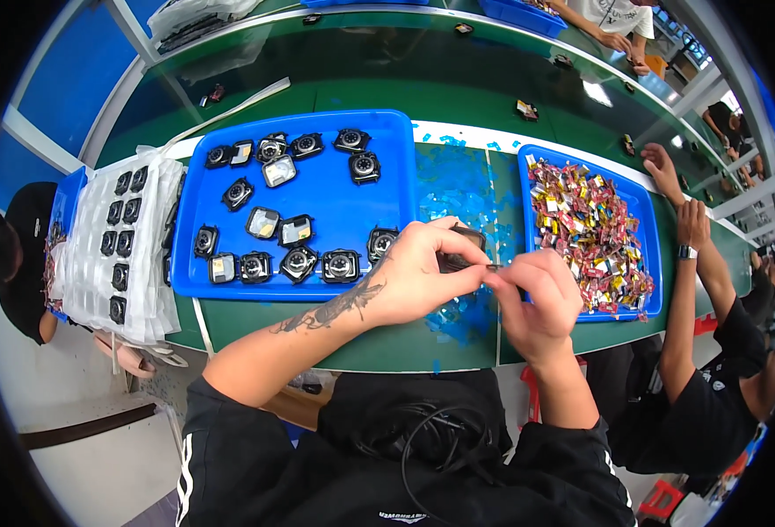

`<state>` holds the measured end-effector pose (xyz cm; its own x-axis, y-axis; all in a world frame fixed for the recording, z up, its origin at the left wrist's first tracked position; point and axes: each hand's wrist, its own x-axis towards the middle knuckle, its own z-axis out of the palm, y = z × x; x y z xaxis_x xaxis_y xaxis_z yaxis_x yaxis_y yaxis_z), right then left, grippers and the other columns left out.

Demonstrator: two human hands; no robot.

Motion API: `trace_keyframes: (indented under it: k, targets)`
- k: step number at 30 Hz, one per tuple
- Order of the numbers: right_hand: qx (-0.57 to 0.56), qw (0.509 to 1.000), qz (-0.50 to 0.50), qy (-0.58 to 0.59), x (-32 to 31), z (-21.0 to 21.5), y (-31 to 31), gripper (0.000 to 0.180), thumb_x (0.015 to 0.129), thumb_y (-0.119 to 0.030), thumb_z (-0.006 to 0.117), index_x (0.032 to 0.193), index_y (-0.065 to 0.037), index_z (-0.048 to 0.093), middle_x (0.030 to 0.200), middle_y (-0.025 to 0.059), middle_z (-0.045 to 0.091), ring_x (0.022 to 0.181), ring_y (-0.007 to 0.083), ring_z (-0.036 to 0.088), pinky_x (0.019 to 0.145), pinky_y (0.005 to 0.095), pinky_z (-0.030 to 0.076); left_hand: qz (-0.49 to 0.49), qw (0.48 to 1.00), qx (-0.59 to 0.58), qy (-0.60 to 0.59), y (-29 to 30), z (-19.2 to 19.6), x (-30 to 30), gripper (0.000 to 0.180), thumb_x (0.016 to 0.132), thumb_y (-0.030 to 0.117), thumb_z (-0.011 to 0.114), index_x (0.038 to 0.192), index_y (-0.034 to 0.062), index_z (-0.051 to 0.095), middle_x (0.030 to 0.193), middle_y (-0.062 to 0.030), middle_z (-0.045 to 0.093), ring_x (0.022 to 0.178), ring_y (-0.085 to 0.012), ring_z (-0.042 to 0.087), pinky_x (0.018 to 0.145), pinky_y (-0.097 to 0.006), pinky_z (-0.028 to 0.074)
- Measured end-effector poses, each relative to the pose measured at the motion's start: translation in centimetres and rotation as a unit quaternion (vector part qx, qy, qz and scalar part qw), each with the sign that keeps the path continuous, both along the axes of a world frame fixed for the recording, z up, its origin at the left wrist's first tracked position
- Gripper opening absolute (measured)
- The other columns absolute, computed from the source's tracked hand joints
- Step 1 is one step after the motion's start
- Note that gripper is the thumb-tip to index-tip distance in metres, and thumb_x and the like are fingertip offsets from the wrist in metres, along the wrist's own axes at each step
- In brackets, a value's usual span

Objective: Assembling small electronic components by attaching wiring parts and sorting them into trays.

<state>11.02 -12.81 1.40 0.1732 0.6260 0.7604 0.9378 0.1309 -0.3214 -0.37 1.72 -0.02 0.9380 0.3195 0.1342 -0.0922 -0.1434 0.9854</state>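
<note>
My left hand (427, 268) is closed around a dark watch case (470, 235), which its fingers mostly hide. Close against it, my right hand (541, 299) pinches thumb and forefinger together at the case's near edge. Whatever lies in that pinch is too small to make out. Left of my hands, a blue tray (295, 132) holds several black watch cases (341, 265), some with round sensor backs showing and others with pale square faces. To the right, another blue tray (655, 255) is heaped with small red, yellow and silver parts (590, 237).
Bits of blue film (453, 189) litter the green bench between the trays. Stacked white plastic trays (97, 272) with watch cases stand at far left. Beyond a white rail runs a green conveyor belt (361, 75) with scattered parts. A co-worker's arms (691, 263) reach in at right.
</note>
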Motion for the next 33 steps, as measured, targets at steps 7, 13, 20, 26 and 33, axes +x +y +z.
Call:
trace_keyframes:
  k: [7, 13, 20, 26, 33]
  targets:
    - [-0.055, 0.944, 0.026, 0.323, -0.2, -0.9, -1.0, 0.017, 0.078, 0.005, 0.072, 0.087, 0.001, 0.059, 0.083, 0.008, 0.064, 0.072, 0.0112, 0.062, 0.063, 0.0236, 0.052, -0.004, 1.0, 0.017, 0.012, -0.9, 0.2, -0.2, 0.013, 0.081, 0.013, 0.071, 0.088, 0.0019, 0.07, 0.094, -0.0098, 0.059, 0.082, -0.0174, 0.063, 0.067, -0.029, 0.052]
    - [-0.056, 0.807, 0.107, 0.579, 0.3, 0.3, -1.0, 0.027, 0.084, 0.006, 0.066, 0.106, 0.001, 0.051, 0.092, 0.0069, 0.062, 0.082, 0.0094, 0.061, 0.072, 0.0212, 0.052, 0.003, 0.996, 0.093, -0.01, -0.9, 0.2, -0.4, 0.012, 0.077, 0.005, 0.073, 0.088, 0.0006, 0.07, 0.097, -0.0094, 0.062, 0.087, -0.0187, 0.061, 0.078, -0.029, 0.049]
    - [-0.053, 0.828, 0.075, 0.554, -0.2, 0.5, -0.9, 0.019, 0.086, 0.004, 0.064, 0.103, 0.002, 0.055, 0.094, 0.0054, 0.06, 0.084, 0.0091, 0.059, 0.071, 0.0207, 0.052, -0.003, 0.999, 0.033, 0.002, -1.1, 0.2, -0.2, 0.013, 0.08, 0.012, 0.071, 0.087, 0.0012, 0.07, 0.095, -0.0097, 0.061, 0.086, -0.0201, 0.063, 0.071, -0.029, 0.052]
    - [-0.105, 0.853, 0.07, 0.506, 0.3, 0.2, -1.6, 0.008, 0.087, 0.003, 0.063, 0.093, 0.001, 0.058, 0.095, 0.0048, 0.057, 0.086, 0.0075, 0.056, 0.07, 0.0216, 0.053, -0.004, 0.999, 0.03, 0.013, -1.2, 0.4, -0.3, 0.011, 0.078, 0.006, 0.072, 0.087, -0.0005, 0.07, 0.095, -0.0082, 0.062, 0.085, -0.0147, 0.061, 0.075, -0.027, 0.049]
    - [-0.118, 0.989, -0.013, 0.089, -0.3, -0.1, -1.3, 0.015, 0.08, 0.007, 0.063, 0.089, -0.001, 0.054, 0.084, 0.0135, 0.056, 0.077, 0.0272, 0.059, 0.061, 0.0345, 0.048, -0.002, 1.0, 0.03, 0.007, -0.9, -0.1, -0.3, 0.012, 0.079, 0.009, 0.072, 0.087, -0.0001, 0.07, 0.093, -0.0091, 0.061, 0.081, -0.0151, 0.061, 0.068, -0.026, 0.049]
